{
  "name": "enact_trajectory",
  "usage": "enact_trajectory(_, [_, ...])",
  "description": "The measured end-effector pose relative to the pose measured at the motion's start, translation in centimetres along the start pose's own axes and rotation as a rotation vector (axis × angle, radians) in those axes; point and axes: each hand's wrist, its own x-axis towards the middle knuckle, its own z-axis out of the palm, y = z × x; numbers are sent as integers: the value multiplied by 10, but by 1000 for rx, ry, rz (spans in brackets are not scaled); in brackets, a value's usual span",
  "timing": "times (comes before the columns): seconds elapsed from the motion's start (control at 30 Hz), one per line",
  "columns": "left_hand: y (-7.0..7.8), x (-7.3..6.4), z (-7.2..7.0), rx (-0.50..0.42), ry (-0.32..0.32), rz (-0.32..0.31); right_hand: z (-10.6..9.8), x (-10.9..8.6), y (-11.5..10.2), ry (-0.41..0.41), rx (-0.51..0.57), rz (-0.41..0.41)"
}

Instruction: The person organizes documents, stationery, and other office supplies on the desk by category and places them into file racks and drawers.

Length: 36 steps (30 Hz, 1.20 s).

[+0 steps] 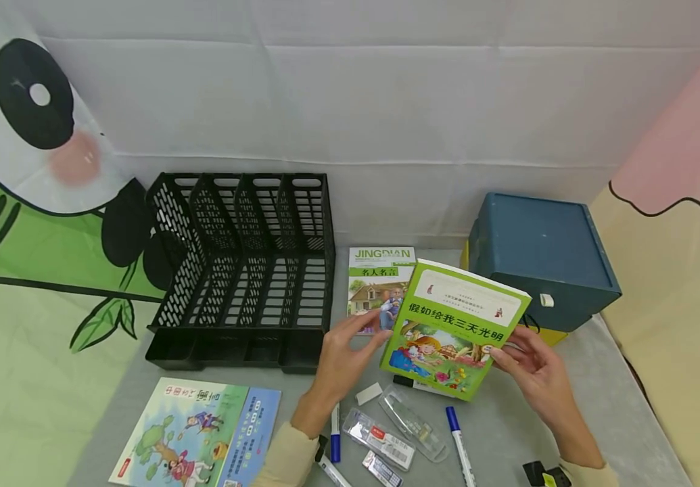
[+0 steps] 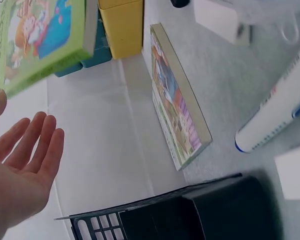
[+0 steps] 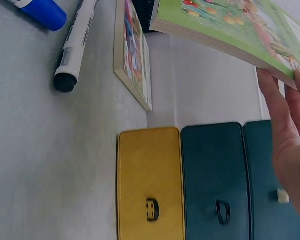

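Observation:
A green-bordered book (image 1: 456, 331) with a garden picture on its cover is held tilted above the table. My right hand (image 1: 535, 368) pinches its right edge, thumb on the cover and fingers behind, as the right wrist view also shows. My left hand (image 1: 350, 358) is at the book's left side. In the left wrist view its fingers (image 2: 37, 145) are extended and apart from the book, with the thumb tip close to the book's lower corner; whether it touches cannot be told. Behind the held book, another book (image 1: 380, 270) lies on the table, partly covered.
A black slotted file rack (image 1: 240, 343) stands left, a blue-and-yellow drawer box (image 1: 544, 237) right. A picture book (image 1: 173, 433) lies front left. Near the front are an eraser (image 1: 368, 393), clear cases (image 1: 379, 439), a blue-capped marker (image 1: 460, 446) and other markers.

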Motion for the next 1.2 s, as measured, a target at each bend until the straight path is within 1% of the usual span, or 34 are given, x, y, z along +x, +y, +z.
enact_trajectory(0.07, [1, 0, 2, -25, -9, -19, 4, 5, 2, -26, -18, -18])
enact_trajectory(0.13, [3, 0, 2, -50, -18, -35, 8, 9, 3, -47, -64, -38])
enact_trajectory(0.27, [4, -1, 3, -95, -35, -91, 14, 18, 7, -79, -120, -73])
enact_trajectory(0.37, [5, -2, 2, -126, -34, -139, 18, 23, 11, -100, -122, -80])
enact_trajectory(0.5, [8, -2, -1, -132, -24, -175, 23, 30, 14, -96, -111, -64])
enact_trajectory(0.63, [9, -2, -3, -120, -3, -186, 27, 37, 18, -89, -105, -62])
enact_trajectory(0.8, [15, -2, -6, -122, 29, -228, 32, 44, 23, -82, -73, -66])
enact_trajectory(0.97, [19, -4, -8, -110, 54, -262, 39, 52, 25, -99, -65, -60])
enact_trajectory(1.1, [22, -4, -9, -118, 98, -292, 44, 59, 25, -114, -62, -52])
enact_trajectory(1.2, [23, -4, -10, -113, 137, -290, 48, 64, 25, -127, -59, -38])
